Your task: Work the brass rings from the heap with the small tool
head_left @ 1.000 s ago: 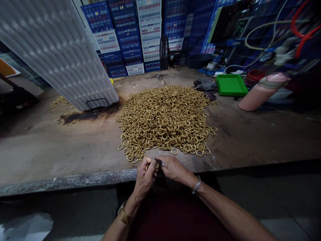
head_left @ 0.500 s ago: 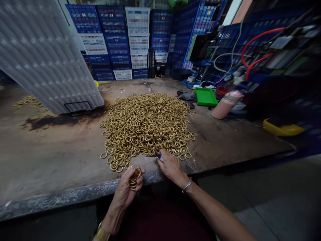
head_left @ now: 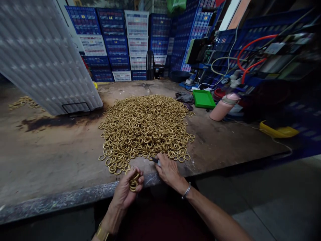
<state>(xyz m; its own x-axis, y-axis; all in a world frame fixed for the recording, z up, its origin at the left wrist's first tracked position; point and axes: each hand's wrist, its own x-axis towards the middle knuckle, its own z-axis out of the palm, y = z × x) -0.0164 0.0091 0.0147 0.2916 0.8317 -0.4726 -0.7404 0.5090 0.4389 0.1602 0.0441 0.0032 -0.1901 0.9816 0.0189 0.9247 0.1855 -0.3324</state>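
Observation:
My left hand (head_left: 127, 190) is closed around several gold-coloured rings (head_left: 133, 182) just past the table's front edge, palm turned up. Close by, my right hand (head_left: 168, 169) grips a small grey tool with a dark, blade-like tip (head_left: 155, 161); its exact kind is too small to make out. The tip points left, at the near edge of a large heap of gold-coloured rings (head_left: 147, 124) spread over the table. Some loose rings (head_left: 117, 165) lie at the heap's front left.
The worn table (head_left: 62, 150) has a scuffed front edge. Stacked translucent ridged sheets (head_left: 50, 60) lean at the left in a black wire stand (head_left: 76, 107). A green tray (head_left: 204, 99), a pink bottle (head_left: 224, 107) and a yellow scoop-like container (head_left: 278, 130) stand right. Crates (head_left: 136, 25) line the back.
My right hand has drawn slightly left and nearer to me with the tool. In my left hand the rings lie a little differently. The whole view has shifted slightly.

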